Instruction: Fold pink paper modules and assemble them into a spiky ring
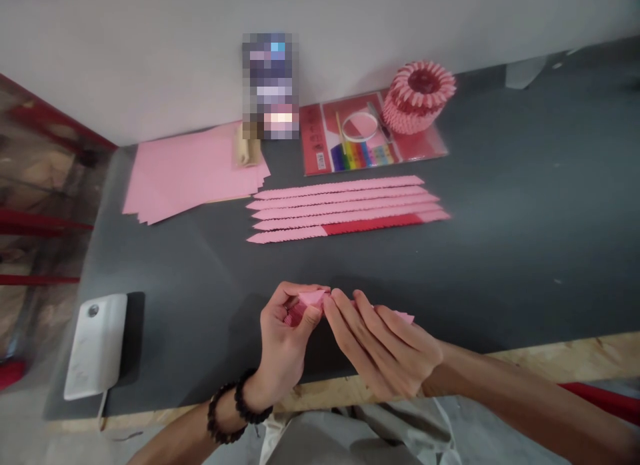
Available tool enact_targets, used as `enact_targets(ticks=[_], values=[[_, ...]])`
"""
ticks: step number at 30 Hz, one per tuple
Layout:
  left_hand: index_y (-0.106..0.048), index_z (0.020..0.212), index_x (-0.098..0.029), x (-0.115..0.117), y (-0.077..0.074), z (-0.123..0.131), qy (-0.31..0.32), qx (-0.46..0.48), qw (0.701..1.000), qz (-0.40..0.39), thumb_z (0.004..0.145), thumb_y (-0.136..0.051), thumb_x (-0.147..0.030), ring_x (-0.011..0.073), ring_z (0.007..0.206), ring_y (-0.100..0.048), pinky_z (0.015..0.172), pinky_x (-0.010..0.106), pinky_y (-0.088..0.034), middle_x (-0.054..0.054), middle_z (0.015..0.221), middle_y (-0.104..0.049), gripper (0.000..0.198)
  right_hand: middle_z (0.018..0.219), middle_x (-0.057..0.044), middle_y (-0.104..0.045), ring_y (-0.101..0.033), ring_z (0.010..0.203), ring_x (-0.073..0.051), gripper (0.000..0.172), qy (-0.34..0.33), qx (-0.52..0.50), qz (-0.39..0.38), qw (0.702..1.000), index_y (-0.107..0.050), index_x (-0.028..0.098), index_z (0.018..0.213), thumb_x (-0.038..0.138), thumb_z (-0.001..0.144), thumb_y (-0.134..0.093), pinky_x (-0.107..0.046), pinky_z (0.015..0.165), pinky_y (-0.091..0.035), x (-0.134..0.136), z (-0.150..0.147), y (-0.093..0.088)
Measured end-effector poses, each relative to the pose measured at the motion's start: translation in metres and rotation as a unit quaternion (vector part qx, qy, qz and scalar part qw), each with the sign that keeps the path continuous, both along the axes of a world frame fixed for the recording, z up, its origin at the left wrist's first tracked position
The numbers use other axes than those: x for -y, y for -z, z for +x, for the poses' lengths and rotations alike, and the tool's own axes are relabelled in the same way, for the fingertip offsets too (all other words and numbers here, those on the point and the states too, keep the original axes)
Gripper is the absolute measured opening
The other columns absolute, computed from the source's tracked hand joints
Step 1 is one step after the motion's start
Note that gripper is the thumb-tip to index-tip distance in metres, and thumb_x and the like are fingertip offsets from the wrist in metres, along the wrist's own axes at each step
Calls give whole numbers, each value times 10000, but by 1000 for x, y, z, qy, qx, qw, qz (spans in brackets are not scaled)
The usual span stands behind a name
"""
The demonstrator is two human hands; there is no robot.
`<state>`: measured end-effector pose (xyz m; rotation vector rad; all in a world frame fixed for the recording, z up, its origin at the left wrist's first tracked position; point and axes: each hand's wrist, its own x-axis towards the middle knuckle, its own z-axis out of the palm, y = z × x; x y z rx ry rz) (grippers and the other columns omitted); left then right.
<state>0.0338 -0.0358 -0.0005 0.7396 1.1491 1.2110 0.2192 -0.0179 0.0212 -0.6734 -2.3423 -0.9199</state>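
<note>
Close to the table's front edge, my left hand (286, 342) pinches a strip of folded pink paper pieces (312, 296) between thumb and fingers. My right hand (387, 345) is pressed along the same strip, fingers together, and hides most of its middle. One pointed end of the strip shows past the right knuckles. Beyond both hands, several finished-looking zigzag-edged paper strips (345, 196) lie side by side. The nearest of them has a red section (373, 224).
At back left is a fanned stack of pink paper (185, 168), with a small packet (247, 148) on it. A blurred-out upright device (270, 85) leans by the wall. A round pink-red folded-paper vessel (419, 102) stands on a red packet (315, 142). A corded white device (96, 345) lies left.
</note>
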Motion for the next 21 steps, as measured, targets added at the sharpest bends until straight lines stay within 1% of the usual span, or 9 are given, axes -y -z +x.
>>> enact_targets(ticks=[4,7,8,10,12,14,15,17,21], values=[[-748,967,-184,-10,-2,-8,-7,-35,999,6,856,-818,-265,167,933,-754,859,245,-595,59,992,-781,154,1064,-56,-816,-744,829,-144,264,7,10,25,1000,-826,177,1033,234,1008,-569,-240,729,-505,2,1,-2],[-739,967,-195,-23,-5,-16,-77,-46,996,25,850,-822,-311,165,830,-765,720,231,-603,40,977,-775,184,1038,-31,-821,-741,801,-131,160,-13,-29,2,999,-825,190,1002,252,969,-680,-238,708,-510,0,3,1],[-737,971,-196,-25,-6,-17,-73,-42,996,29,839,-832,-304,178,845,-770,728,249,-612,43,1005,-777,195,1022,-20,-824,-738,785,-127,113,-19,-70,-28,997,-820,191,983,235,942,-724,-243,702,-519,-2,3,3],[-741,953,-188,-24,-8,-15,-15,-8,1000,3,811,-857,-288,186,838,-768,741,277,-629,50,999,-780,209,978,-13,-828,-736,752,-120,70,-18,-171,-94,981,-800,182,959,166,914,-749,-263,729,-547,-7,3,7],[-742,1021,-199,-18,-8,-10,40,22,998,-38,880,-796,-314,186,888,-758,765,289,-636,65,1020,-787,190,1000,-42,-827,-752,764,-140,143,-6,-237,-138,962,-778,154,1014,88,896,-730,-298,759,-566,-12,2,11],[-754,995,-192,-11,-6,-6,85,24,995,-34,905,-770,-314,176,852,-751,747,274,-630,56,945,-786,152,1055,-65,-820,-767,810,-160,224,16,-266,-211,940,-765,158,1066,37,886,-707,-320,795,-578,-14,1,14],[-758,974,-193,-9,-4,-4,92,21,995,-26,908,-767,-306,165,835,-744,732,255,-622,47,914,-784,131,1072,-70,-817,-770,828,-165,250,19,-277,-243,930,-762,167,1080,24,885,-700,-324,806,-583,-14,0,15],[-764,968,-203,-6,-2,-3,71,12,997,-11,907,-770,-287,143,814,-727,720,228,-610,32,906,-783,104,1070,-68,-814,-768,841,-162,269,3,-286,-276,918,-762,175,1098,20,886,-702,-311,801,-592,-12,-1,15],[-777,971,-204,-9,2,-5,43,-6,999,-5,881,-796,-267,124,802,-710,742,211,-600,30,932,-790,111,1020,-50,-818,-759,817,-156,272,-12,-267,-263,927,-765,152,1119,42,871,-742,-284,775,-604,-7,-3,16]])
